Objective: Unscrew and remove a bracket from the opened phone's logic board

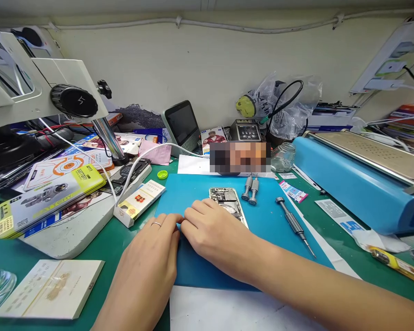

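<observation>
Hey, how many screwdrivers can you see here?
3. The first screwdriver and second screwdriver sit close together, right of the opened phone; the third screwdriver lies farther right on the blue mat. Others could be hidden.

Mat (193, 278): is showing plain blue.
Opened phone (228, 196), on mat: is showing a white rim around black and silvery parts.
Screwdriver (294, 223), mat's right part: is showing grey.
Cap (162, 174), beyond mat's far left corner: is showing bright green.
Battery box (44, 202), left of mat: is showing yellow-green with grey print.
Appliance (348, 188), right of mat: is showing light blue below a dot-patterned tan top.
</observation>
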Available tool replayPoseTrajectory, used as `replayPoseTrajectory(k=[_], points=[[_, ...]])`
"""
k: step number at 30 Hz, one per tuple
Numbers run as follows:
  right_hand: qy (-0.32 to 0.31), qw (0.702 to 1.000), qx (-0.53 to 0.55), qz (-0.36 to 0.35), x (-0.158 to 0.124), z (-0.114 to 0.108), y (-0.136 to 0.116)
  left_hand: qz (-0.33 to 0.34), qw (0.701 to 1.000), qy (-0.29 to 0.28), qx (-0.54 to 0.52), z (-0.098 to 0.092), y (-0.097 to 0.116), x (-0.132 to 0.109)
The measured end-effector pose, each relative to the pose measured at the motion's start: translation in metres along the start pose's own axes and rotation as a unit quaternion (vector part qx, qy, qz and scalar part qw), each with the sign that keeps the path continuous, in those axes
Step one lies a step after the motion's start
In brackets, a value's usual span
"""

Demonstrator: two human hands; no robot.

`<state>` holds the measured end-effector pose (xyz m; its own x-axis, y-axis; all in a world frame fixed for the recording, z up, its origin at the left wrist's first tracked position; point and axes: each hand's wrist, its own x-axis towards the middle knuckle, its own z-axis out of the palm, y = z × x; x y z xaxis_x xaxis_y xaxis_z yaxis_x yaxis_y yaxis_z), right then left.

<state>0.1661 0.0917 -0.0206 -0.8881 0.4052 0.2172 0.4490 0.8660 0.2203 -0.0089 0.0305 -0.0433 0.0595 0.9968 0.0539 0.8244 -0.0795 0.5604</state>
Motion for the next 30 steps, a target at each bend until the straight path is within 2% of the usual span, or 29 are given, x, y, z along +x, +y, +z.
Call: replayPoseTrajectory(k=[9,18,25,30], points=[[0.004,1.000,-0.014,0.007,-0.002,-0.004,0.001,0.014,1.000,-0.008,0.008,-0.003,0.002,0.000],[0.053,0.998,-0.004,0.030,-0.011,-0.005,0.015,0.030,0.999,0.041,0.007,-0.007,0.014,0.000],[0.092,0.992,0.065,0.064,-0.040,-0.021,0.030,0.058,0.997,0.048,0.015,-0.004,0.030,-0.006],[0.127,0.976,0.164,0.068,-0.065,-0.026,0.041,0.140,0.988,0.032,0.060,0.011,0.038,-0.006]])
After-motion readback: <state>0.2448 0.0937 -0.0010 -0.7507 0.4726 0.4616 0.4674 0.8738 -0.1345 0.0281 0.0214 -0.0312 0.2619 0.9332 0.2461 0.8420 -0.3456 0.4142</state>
